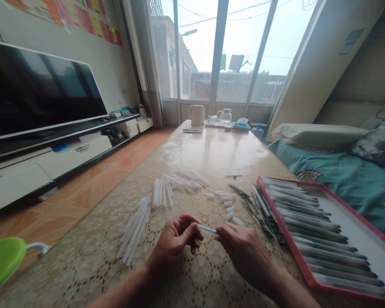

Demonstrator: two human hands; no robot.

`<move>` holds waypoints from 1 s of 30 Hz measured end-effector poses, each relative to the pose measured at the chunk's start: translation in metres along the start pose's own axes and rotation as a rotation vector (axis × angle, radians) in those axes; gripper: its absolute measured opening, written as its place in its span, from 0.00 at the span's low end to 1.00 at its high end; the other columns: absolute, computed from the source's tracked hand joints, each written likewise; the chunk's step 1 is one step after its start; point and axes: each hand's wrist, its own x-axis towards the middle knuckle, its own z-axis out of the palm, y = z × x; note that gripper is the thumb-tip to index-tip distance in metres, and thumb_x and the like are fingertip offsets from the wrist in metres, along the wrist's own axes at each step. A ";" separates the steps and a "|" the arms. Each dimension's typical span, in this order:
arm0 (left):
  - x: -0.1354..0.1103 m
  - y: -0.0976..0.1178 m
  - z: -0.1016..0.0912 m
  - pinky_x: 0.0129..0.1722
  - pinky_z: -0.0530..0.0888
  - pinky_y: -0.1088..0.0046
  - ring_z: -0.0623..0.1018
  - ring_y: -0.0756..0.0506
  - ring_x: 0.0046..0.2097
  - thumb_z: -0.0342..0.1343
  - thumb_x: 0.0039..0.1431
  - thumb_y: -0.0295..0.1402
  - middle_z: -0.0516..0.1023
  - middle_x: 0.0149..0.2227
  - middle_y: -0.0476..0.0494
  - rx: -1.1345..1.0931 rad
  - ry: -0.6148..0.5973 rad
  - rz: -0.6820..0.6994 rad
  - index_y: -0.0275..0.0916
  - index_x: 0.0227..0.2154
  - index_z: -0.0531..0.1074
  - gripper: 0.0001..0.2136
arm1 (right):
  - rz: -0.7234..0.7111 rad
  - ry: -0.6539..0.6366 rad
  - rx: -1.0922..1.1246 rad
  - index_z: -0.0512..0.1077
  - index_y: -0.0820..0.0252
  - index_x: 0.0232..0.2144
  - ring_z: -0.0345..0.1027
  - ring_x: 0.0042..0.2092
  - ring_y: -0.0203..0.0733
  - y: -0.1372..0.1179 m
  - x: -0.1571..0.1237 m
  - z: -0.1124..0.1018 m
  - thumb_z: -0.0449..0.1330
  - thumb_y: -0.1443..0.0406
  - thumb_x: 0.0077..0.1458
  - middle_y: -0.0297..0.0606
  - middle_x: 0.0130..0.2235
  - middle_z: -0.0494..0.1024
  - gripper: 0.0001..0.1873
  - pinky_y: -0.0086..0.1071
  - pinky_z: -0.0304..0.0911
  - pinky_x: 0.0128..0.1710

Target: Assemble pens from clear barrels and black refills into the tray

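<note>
My left hand (176, 241) and my right hand (244, 252) meet low over the table, both pinched on one white pen barrel (207, 229) held level between them. White pen barrels (137, 229) lie in rows to the left of my hands. More barrels (186, 179) are scattered farther off. Small white caps (229, 205) sit just beyond my right hand. A heap of thin dark refills (256, 207) lies to the right of them.
A red-rimmed tray (287, 244) with rows of finished pens lies at the right. The lace-covered table (211, 149) carries a kettle (197, 114) and glass pot (225, 115) at its far end. A TV (35, 90) stands left, a bed (340, 175) right, a green stool (3, 261) at lower left.
</note>
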 end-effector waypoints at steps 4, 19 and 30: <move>-0.004 0.002 0.004 0.18 0.67 0.79 0.71 0.53 0.20 0.58 0.52 0.35 0.74 0.21 0.48 0.022 0.000 0.057 0.34 0.30 0.69 0.08 | 0.093 -0.059 0.192 0.66 0.59 0.26 0.62 0.27 0.33 0.000 0.000 0.000 0.47 0.63 0.61 0.32 0.25 0.70 0.14 0.25 0.52 0.28; 0.010 0.000 -0.003 0.19 0.68 0.78 0.73 0.51 0.22 0.55 0.52 0.44 0.75 0.24 0.47 0.030 0.040 0.000 0.33 0.48 0.60 0.25 | 0.249 0.003 0.086 0.66 0.57 0.39 0.67 0.29 0.37 0.035 0.002 -0.073 0.44 0.62 0.60 0.34 0.28 0.74 0.13 0.28 0.57 0.29; 0.007 0.004 0.001 0.20 0.69 0.77 0.72 0.52 0.22 0.57 0.51 0.41 0.74 0.24 0.49 0.093 0.005 -0.045 0.35 0.41 0.66 0.18 | 0.362 0.025 -0.317 0.73 0.57 0.31 0.71 0.37 0.45 0.134 -0.080 -0.127 0.52 0.62 0.53 0.40 0.36 0.77 0.10 0.33 0.63 0.35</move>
